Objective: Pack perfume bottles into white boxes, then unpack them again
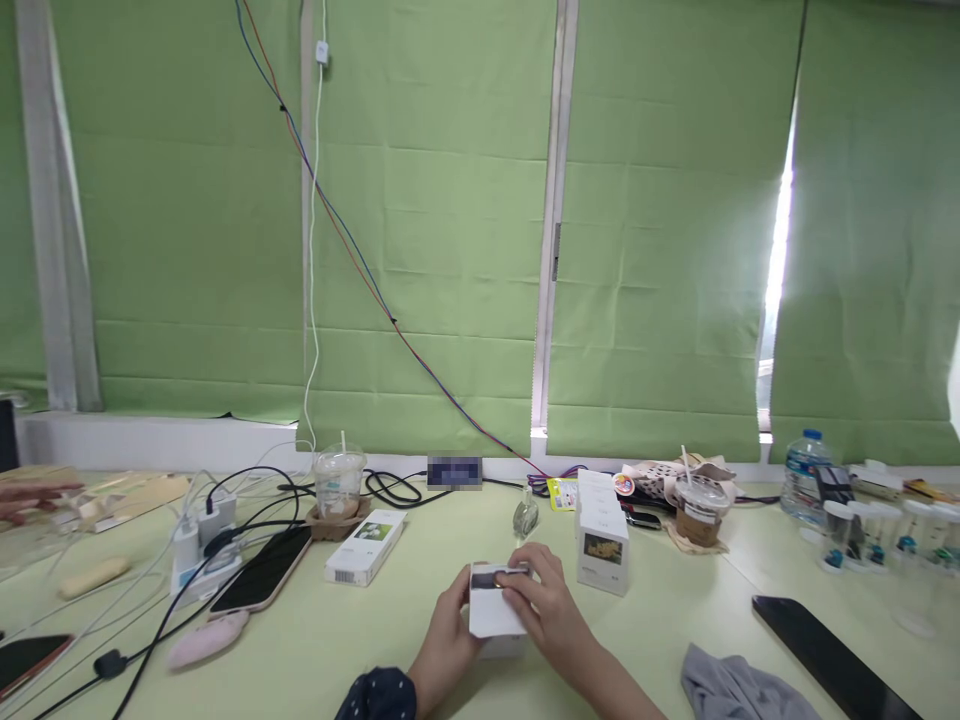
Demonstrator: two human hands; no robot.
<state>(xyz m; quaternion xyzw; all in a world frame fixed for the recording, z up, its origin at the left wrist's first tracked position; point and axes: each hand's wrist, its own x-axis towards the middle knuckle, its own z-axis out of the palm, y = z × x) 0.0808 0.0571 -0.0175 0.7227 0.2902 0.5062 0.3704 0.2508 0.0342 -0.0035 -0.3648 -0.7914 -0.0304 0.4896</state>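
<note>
A small white cardboard box [496,612] is held above the near middle of the table, its end facing me and a dark interior showing at the top. My left hand [448,625] is closed around the box's left side. My right hand [549,605] reaches over from the right, fingers bent and pressed together at the box's opening. Something small and dark shows by these fingertips, too small to name. Behind the hands lies a clear, shiny piece [526,515], partly hidden by the right hand. A row of similar white boxes [602,555] stands just right of my hands.
Left are a flat white box [366,548], a phone [262,570], a power strip [196,555] with tangled cables and a plastic cup [339,485]. Right are an iced drink [701,512], a grey cloth [739,688], a black phone [832,655], lidded jars [874,535] and a water bottle [806,480].
</note>
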